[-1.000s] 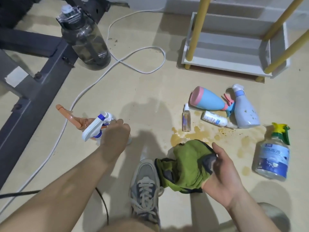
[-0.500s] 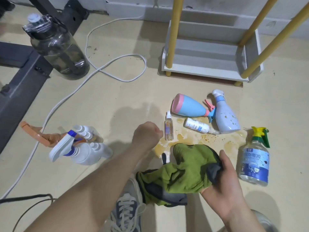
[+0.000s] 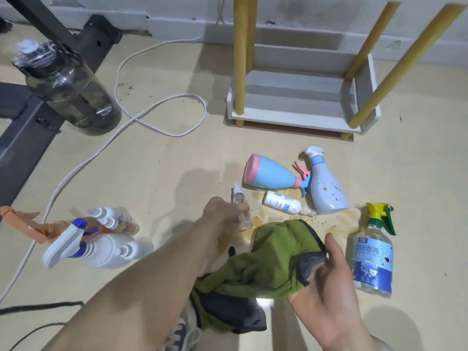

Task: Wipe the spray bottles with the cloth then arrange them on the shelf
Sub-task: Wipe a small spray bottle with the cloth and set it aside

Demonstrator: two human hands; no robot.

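My left hand (image 3: 221,211) closes around a small clear spray bottle (image 3: 241,209) on the floor, beside a brown spill. My right hand (image 3: 329,279) holds a green and grey cloth (image 3: 266,262) that hangs below it. A blue and pink spray bottle (image 3: 271,174) lies on its side, next to a pale blue stained bottle (image 3: 326,191) and a small white bottle (image 3: 282,202). A clear bottle with a green and yellow trigger (image 3: 373,257) stands at the right. At the left lie a white bottle with a blue trigger (image 3: 98,249) and other bottles. The white shelf (image 3: 293,120) stands behind.
A large dark water jug (image 3: 68,89) stands at the far left by a black metal frame (image 3: 22,138). A white cable (image 3: 162,117) loops across the floor. Yellow shelf posts (image 3: 240,54) rise from the shelf. My shoe (image 3: 184,335) shows at the bottom.
My left hand let go of the white blue-trigger bottle at the left, swung right and took hold of the small clear bottle. The right hand kept the cloth.
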